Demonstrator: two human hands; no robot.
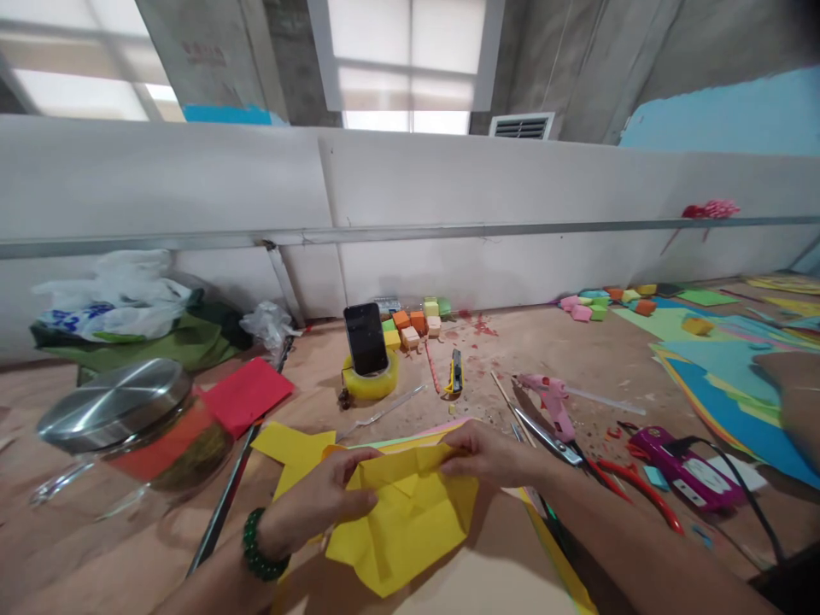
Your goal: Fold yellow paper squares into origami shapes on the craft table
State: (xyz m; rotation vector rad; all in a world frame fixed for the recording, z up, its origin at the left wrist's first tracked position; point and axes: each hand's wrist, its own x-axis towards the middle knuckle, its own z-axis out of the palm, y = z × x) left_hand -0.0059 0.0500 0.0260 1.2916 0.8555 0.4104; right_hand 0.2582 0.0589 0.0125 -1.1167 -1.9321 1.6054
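Observation:
A creased sheet of yellow paper [416,521] is held up between my two hands, folded along its top edge. My left hand [320,500], with a green bead bracelet [260,547] at the wrist, pinches its upper left side between thumb and fingers. At the upper right edge my right hand [480,453] pinches it the same way. Beneath lies a stack of coloured paper with a pale sheet [506,564] on top. A cut yellow paper piece [298,448] rests just beyond my left hand.
Left stands a glass jar with a steel lid [119,401], near a red sheet [247,393]. A phone [365,337] leans in a yellow tape roll [370,378]. Rightward lie a utility knife [455,371], scissors [544,434], pink glue gun [552,401], red-handled pliers [647,491] and purple power strip [685,470].

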